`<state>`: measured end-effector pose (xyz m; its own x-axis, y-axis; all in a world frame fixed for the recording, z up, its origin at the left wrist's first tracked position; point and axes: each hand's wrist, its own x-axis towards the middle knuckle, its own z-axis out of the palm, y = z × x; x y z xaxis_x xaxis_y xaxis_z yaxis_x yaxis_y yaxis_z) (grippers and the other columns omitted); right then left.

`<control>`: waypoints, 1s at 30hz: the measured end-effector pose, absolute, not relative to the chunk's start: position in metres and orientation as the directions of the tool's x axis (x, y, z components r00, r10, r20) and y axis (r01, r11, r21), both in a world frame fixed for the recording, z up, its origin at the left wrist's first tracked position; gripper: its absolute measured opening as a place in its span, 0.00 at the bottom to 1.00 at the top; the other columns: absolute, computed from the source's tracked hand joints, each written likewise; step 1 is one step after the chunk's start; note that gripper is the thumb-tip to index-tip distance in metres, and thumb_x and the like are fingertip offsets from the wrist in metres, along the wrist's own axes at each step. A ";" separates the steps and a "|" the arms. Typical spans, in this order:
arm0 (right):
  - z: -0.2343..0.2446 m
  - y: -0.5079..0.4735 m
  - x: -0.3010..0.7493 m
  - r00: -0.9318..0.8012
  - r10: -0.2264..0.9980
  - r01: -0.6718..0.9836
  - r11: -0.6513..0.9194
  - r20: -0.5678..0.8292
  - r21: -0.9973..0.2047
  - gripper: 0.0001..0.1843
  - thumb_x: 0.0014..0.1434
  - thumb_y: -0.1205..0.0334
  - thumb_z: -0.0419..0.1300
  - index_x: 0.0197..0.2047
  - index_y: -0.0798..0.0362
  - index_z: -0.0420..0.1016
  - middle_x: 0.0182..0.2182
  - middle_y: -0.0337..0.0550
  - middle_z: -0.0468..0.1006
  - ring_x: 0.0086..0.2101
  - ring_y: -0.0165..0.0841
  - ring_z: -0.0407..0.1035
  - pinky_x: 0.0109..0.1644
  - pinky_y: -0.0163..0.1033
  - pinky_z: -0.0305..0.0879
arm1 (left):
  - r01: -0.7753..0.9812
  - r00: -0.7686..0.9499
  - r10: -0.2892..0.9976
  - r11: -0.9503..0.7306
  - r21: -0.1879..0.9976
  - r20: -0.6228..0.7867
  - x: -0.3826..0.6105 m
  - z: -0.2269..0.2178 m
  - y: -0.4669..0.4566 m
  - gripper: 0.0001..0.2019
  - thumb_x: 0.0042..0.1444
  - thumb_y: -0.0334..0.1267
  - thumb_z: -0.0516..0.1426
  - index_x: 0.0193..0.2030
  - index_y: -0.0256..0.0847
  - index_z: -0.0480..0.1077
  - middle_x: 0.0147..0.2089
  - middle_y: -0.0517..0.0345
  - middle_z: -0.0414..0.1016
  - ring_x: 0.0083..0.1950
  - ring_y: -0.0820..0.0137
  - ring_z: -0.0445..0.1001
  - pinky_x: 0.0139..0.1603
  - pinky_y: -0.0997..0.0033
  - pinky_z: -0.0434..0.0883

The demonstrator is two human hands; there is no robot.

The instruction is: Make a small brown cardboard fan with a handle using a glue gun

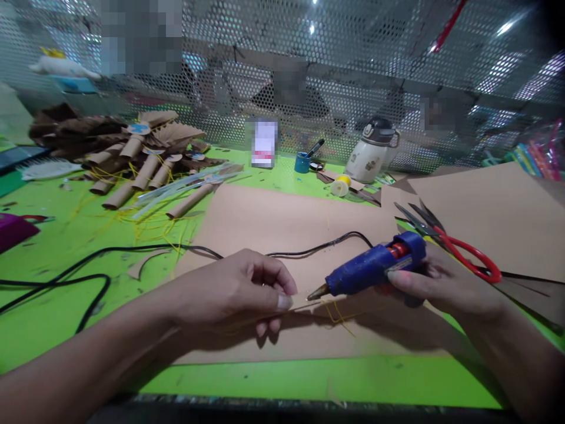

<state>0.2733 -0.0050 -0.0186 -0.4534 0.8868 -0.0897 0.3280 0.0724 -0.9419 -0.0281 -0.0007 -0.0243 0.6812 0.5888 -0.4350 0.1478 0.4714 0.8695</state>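
My right hand (441, 285) is wrapped round a blue hot glue gun (375, 268), whose nozzle points left toward my left hand. My left hand (241, 288) pinches thin yellow strands (335, 315) between thumb and fingers, just left of the nozzle tip. Both hands hover over a brown paper sheet (282, 229) lying on the green table (57, 259). The gun's black cord (132, 250) runs off to the left across the table.
Red-handled scissors (454, 244) lie right of the gun on more brown paper (489, 206). Cardboard tubes and brown paper pieces (132, 159) pile at the back left. A white jug (373, 153), a blue cup (302, 162) and a tape roll (339, 186) stand before a perforated metal screen.
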 end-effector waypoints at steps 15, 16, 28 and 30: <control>-0.020 -0.005 0.284 -0.448 0.893 0.304 0.094 -0.055 -0.948 0.11 0.53 0.50 0.63 0.30 0.49 0.76 0.24 0.40 0.74 0.25 0.32 0.67 0.25 0.33 0.61 | 0.020 0.648 0.654 0.496 0.868 -0.389 -0.024 -0.025 -0.005 0.12 0.51 0.35 0.61 0.32 0.40 0.59 0.24 0.58 0.73 0.24 0.71 0.73 0.25 0.72 0.68; -0.021 -0.005 0.284 -0.438 0.897 0.313 0.088 -0.061 -0.946 0.11 0.54 0.50 0.63 0.31 0.50 0.76 0.24 0.40 0.74 0.26 0.32 0.67 0.25 0.33 0.61 | 0.026 0.664 0.644 0.488 0.872 -0.380 -0.025 -0.026 -0.005 0.11 0.52 0.34 0.60 0.32 0.40 0.59 0.24 0.58 0.73 0.24 0.71 0.73 0.26 0.72 0.68; -0.021 -0.005 0.285 -0.375 0.927 0.298 0.148 0.027 -0.943 0.08 0.52 0.51 0.64 0.31 0.46 0.78 0.24 0.40 0.75 0.24 0.35 0.69 0.24 0.36 0.62 | 0.098 0.674 0.631 0.439 0.893 -0.384 -0.027 -0.023 -0.003 0.06 0.54 0.35 0.57 0.34 0.38 0.63 0.24 0.60 0.70 0.26 0.72 0.70 0.30 0.69 0.69; -0.022 -0.006 0.286 -0.364 0.930 0.269 0.154 0.048 -0.951 0.07 0.51 0.53 0.65 0.33 0.45 0.77 0.25 0.39 0.76 0.25 0.34 0.70 0.25 0.36 0.64 | 0.129 0.656 0.656 0.389 0.912 -0.373 -0.027 -0.022 -0.003 0.10 0.51 0.37 0.61 0.34 0.39 0.62 0.23 0.64 0.68 0.24 0.75 0.67 0.27 0.74 0.66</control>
<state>0.2858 -0.0058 -0.0223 -0.3641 0.9301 0.0481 0.2686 0.1543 -0.9508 -0.0269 -0.0031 -0.0219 0.6559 0.6563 -0.3729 0.1293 0.3890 0.9121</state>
